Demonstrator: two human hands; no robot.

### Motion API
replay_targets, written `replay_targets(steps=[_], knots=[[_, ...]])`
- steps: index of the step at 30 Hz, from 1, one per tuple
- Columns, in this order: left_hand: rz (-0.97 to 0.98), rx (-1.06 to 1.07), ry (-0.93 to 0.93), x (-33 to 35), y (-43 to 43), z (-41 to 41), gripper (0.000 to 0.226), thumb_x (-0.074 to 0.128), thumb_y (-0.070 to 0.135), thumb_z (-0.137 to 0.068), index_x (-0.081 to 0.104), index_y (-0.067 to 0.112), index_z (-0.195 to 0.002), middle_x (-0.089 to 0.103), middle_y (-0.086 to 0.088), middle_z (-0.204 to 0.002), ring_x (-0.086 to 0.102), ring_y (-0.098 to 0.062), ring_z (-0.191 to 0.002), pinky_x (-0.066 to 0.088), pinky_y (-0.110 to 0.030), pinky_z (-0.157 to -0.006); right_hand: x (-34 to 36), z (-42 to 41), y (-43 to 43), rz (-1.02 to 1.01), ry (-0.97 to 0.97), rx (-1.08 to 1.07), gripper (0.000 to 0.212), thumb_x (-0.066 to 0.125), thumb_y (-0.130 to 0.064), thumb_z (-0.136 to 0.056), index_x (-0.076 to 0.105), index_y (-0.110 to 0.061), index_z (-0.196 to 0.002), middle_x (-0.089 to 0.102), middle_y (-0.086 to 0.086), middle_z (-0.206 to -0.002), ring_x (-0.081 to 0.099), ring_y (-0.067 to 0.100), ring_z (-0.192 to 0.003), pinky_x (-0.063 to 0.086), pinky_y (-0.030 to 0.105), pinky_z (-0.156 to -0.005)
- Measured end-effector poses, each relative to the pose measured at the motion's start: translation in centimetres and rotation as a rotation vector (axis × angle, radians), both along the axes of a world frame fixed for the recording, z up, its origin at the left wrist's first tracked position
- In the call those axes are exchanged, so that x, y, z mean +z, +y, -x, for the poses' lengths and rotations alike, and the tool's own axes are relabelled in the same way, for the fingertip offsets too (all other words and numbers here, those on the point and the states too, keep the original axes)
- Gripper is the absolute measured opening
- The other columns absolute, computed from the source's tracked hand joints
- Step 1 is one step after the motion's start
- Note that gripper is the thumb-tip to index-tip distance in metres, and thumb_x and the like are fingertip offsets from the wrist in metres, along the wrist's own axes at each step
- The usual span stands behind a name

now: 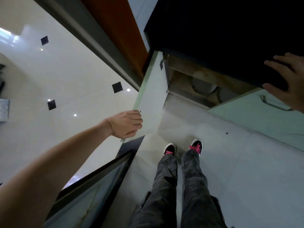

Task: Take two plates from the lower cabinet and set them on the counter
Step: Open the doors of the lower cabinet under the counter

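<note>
The left hand (127, 124) is closed around the free edge of the open cabinet door (153, 99), fingers wrapped over its front and thumb side behind. The door is pale green and swung wide, hinged at its far edge to the lower cabinet (182, 79).

The right hand (286, 79) lies open and flat on the dark table (230, 30), fingers spread on top and the thumb hooked over the front edge near its right end. It holds nothing.

Inside the cabinet, two plates (203, 87) lie on the wooden shelf just under the table's front edge. They are pale grey and round, one beside the other, and both are partly hidden by the table above; whether they touch cannot be told. Neither hand touches them.

To the right of the opening is a shut cabinet door (256, 116) of the same green with a metal handle (273, 104) close below the right hand.

The person stands on the grey floor (238, 162) in front of the cabinet, in dark trousers and black shoes (169, 149) with pink laces.
</note>
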State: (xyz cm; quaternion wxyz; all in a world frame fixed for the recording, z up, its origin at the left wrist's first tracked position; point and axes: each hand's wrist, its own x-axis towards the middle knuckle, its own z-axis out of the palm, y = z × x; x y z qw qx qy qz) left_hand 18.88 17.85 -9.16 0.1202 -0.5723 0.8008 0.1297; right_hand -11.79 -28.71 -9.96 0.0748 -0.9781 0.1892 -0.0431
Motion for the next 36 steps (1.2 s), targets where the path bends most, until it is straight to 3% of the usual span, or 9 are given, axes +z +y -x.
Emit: replay_targets(steps=[3,8,15,17,20,25,28,33,36], knots=[[-0.053,-0.060,-0.082,0.5,1.0,-3.2,0.018,0.046,0.021,-0.083,0.057,0.012,-0.073,0.058,-0.004,-0.077,0.056,-0.029,-0.077,0.035,-0.033,-0.098,-1.2,0.2,-1.1,-0.007,0.088,-0.022,0.070,0.036,-0.061,-0.090,0.029,-0.030,-0.152,0.032,0.006,-0.157,0.023,0.027,-0.149,0.024,0.053,-0.118],[-0.037,-0.118,-0.085,0.3,1.1,-4.3,0.018,0.044,0.022,-0.082,0.057,0.012,-0.073,0.059,-0.005,-0.079,0.057,-0.029,-0.077,0.034,-0.034,-0.098,-1.5,0.3,-0.8,-0.021,0.123,-0.016,0.069,0.032,-0.064,-0.089,0.030,-0.033,-0.151,0.034,0.007,-0.155,0.024,0.027,-0.148,0.025,0.053,-0.118],[-0.021,-0.033,-0.066,0.1,0.4,-3.5,0.022,0.047,0.030,-0.083,0.059,0.014,-0.072,0.061,-0.001,-0.077,0.059,-0.025,-0.080,0.033,-0.032,-0.095,2.5,0.0,0.8,-0.021,0.044,-0.014,0.067,0.043,-0.052,-0.091,0.042,-0.015,-0.146,0.043,0.016,-0.148,0.033,0.037,-0.142,0.028,0.056,-0.115],[-0.005,0.089,-0.023,0.5,-1.4,-1.6,0.031,0.044,0.037,-0.085,0.068,0.016,-0.084,0.069,-0.001,-0.087,0.064,-0.022,-0.089,0.032,-0.035,-0.102,3.7,-0.2,2.0,-0.106,0.083,-0.093,0.064,0.047,-0.049,-0.091,0.040,-0.018,-0.147,0.040,0.011,-0.152,0.029,0.033,-0.145,0.024,0.051,-0.119],[0.122,0.195,0.073,1.9,-7.3,2.4,0.047,0.044,0.043,-0.088,0.066,0.020,-0.122,0.065,0.000,-0.128,0.056,-0.020,-0.124,0.024,-0.040,-0.117,5.2,0.3,5.0,-0.193,-0.064,-0.258,0.054,0.059,-0.030,-0.093,0.046,-0.014,-0.143,0.047,0.011,-0.146,0.037,0.029,-0.137,0.031,0.039,-0.114],[0.335,0.249,0.247,4.1,-21.2,10.0,0.057,0.045,0.042,-0.093,0.042,0.017,-0.145,0.043,-0.002,-0.150,0.037,-0.024,-0.141,0.023,-0.045,-0.119,3.4,4.4,11.4,-0.161,-0.458,-0.592,0.022,0.059,-0.015,-0.091,0.066,0.001,-0.104,0.067,0.016,-0.101,0.060,0.032,-0.097,0.041,0.024,-0.083],[0.335,0.260,0.276,3.9,-28.3,13.7,0.061,0.043,0.045,-0.094,0.035,0.018,-0.149,0.034,-0.003,-0.156,0.026,-0.023,-0.146,0.017,-0.042,-0.122,0.0,5.6,11.9,-0.254,-0.346,-0.707,0.027,0.056,-0.021,-0.091,0.069,-0.001,-0.103,0.070,0.015,-0.100,0.064,0.033,-0.097,0.045,0.028,-0.082],[0.296,0.278,0.147,1.4,-35.2,15.9,0.065,0.027,0.052,-0.097,0.022,0.020,-0.153,0.019,-0.007,-0.162,0.016,-0.026,-0.150,0.012,-0.042,-0.123,-4.3,4.6,10.1,-0.295,-0.106,-0.724,0.038,0.056,-0.024,-0.094,0.061,-0.002,-0.125,0.066,0.015,-0.124,0.058,0.034,-0.120,0.042,0.043,-0.106],[0.337,0.269,0.079,0.3,-35.9,15.8,0.064,0.022,0.054,-0.098,0.022,0.021,-0.153,0.022,-0.009,-0.161,0.019,-0.027,-0.149,0.015,-0.042,-0.122,-5.5,3.3,8.8,-0.265,-0.085,-0.704,0.032,0.053,-0.026,-0.096,0.069,-0.004,-0.115,0.072,0.014,-0.112,0.064,0.032,-0.109,0.044,0.040,-0.101]])
